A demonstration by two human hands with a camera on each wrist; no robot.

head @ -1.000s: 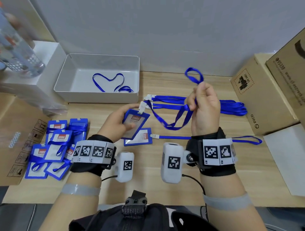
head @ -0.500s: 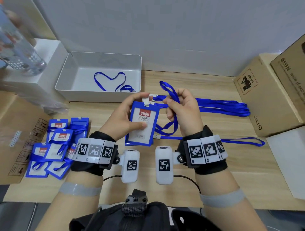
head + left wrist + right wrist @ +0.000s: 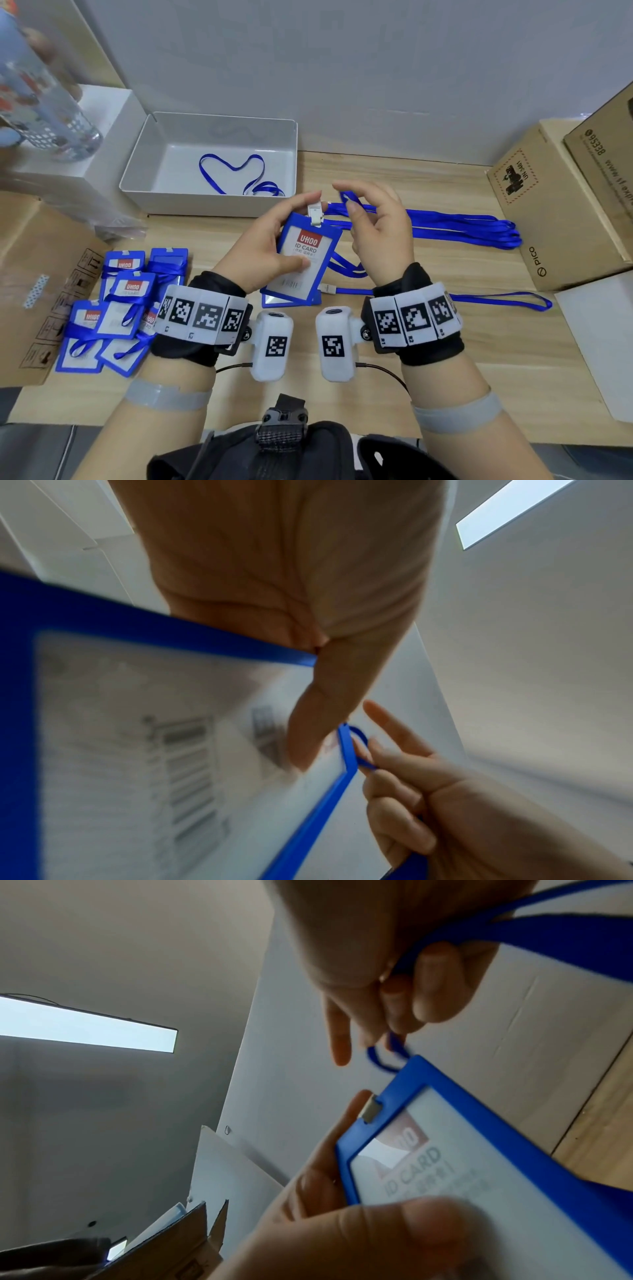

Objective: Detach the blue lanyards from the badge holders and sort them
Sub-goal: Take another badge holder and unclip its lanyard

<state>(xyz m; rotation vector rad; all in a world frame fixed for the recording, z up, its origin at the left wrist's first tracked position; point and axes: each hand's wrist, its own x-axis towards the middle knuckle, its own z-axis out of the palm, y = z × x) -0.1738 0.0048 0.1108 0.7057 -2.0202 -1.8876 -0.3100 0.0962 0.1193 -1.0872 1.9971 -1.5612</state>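
My left hand [image 3: 267, 246] grips a blue badge holder [image 3: 303, 260] with a white ID card, thumb on its face and forefinger by the white clip [image 3: 315, 214] at its top. The holder [image 3: 143, 750] fills the left wrist view. My right hand [image 3: 380, 233] pinches the blue lanyard [image 3: 349, 200] just right of the clip, forefinger stretched toward it; the strap [image 3: 548, 936] runs through its curled fingers. One loose lanyard [image 3: 236, 171] lies in the grey tray [image 3: 219, 205]. A second holder [image 3: 274, 301] lies on the table beneath.
A pile of badge holders wrapped in lanyards [image 3: 116, 308] sits at the left on a cardboard sheet. Several lanyards [image 3: 462, 226] stretch across the table to the right. Cardboard boxes [image 3: 561, 205] stand at the right, a bottle [image 3: 37, 96] on a white box at the left.
The right hand came down from holding the lanyard high and closed in on the clip. The left hand raised the badge holder upright toward it.
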